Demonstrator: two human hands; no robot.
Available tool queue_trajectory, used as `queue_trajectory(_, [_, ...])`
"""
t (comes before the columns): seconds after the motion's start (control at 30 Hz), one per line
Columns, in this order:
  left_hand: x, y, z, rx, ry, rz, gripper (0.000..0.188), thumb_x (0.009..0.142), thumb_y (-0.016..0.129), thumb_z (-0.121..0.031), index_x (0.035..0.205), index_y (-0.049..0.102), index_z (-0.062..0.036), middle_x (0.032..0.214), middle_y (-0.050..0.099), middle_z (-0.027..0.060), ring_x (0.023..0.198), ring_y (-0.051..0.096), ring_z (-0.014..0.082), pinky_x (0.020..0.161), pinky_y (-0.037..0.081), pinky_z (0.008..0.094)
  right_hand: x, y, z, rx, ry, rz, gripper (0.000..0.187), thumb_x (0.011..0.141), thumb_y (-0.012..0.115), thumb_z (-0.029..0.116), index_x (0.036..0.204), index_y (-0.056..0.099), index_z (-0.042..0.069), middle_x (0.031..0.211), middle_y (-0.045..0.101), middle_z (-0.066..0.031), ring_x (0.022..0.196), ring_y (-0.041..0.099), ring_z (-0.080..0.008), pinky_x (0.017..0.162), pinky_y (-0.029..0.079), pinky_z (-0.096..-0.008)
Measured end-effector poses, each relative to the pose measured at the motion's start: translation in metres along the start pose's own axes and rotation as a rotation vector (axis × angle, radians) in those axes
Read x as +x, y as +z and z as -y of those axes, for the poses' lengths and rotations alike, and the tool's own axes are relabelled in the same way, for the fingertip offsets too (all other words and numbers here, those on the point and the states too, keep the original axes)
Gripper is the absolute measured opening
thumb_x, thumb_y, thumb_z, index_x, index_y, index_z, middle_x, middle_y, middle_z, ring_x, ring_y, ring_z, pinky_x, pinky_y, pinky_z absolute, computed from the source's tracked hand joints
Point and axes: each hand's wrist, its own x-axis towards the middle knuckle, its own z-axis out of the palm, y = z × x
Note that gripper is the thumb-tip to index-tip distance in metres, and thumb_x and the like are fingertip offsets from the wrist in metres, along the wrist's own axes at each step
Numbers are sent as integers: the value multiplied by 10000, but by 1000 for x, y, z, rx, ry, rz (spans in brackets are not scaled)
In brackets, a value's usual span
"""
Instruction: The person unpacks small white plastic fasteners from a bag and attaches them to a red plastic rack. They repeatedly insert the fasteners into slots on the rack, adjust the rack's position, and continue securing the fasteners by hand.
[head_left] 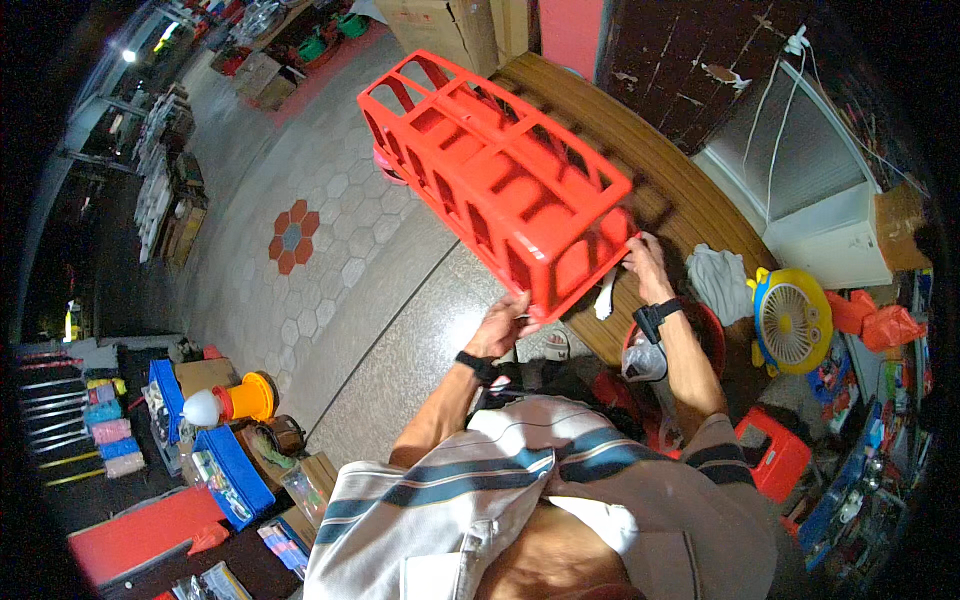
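Note:
A long red plastic rack [548, 243] with open, frame-like sides lies tilted in front of me, reaching away to the upper left. Its far part overlaps the edge of a brown wooden table [690, 215]. My left hand [503, 325] grips the near left corner, fingers closed around the rim. At the near right corner, my right hand [648, 268] is closed on the rack's edge. Just below the right hand, a narrow white strip [605, 296] lies on the table. Part of each hand's fingers is hidden behind the red plastic.
Right of my right arm are a crumpled white cloth [718, 283], a yellow-rimmed fan [793, 310] and a red stool [775, 455]. Blue boxes [232, 478] and an orange-yellow container [250, 397] stand at lower left. Large cardboard [425, 22] leans behind the rack. Tiled floor [340, 240] spreads leftward.

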Motion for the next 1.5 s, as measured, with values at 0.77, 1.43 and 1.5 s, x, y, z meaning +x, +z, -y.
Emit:
queue_trajectory(0.77, [66, -50, -104, -119, 27, -8, 181, 1013, 441, -149, 1030, 543, -1, 945, 628, 139, 788, 628, 259, 729, 558, 373, 39, -46, -49, 51, 72, -145, 523, 896, 476, 43, 1407, 384, -25, 1347, 513, -149, 1178, 513, -243, 978, 416, -348])
queue_trajectory(1.43, [185, -218, -298, 704, 746, -428, 545, 877, 623, -107, 1392, 455, -50, 998, 650, 97, 856, 628, 246, 748, 518, 330, 15, -79, -118, -170, -235, -370, 330, 949, 586, 209, 1259, 542, 103, 1282, 549, -39, 1166, 537, -224, 950, 497, -378])
queue_trajectory(1.5, [198, -228, -303, 840, 988, -336, 490, 845, 611, -85, 1315, 498, -8, 964, 634, 130, 861, 615, 292, 764, 507, 364, 15, -76, -145, -190, -351, -415, 382, 940, 581, 158, 1308, 497, 98, 1340, 492, -63, 1216, 489, -241, 1011, 448, -368])
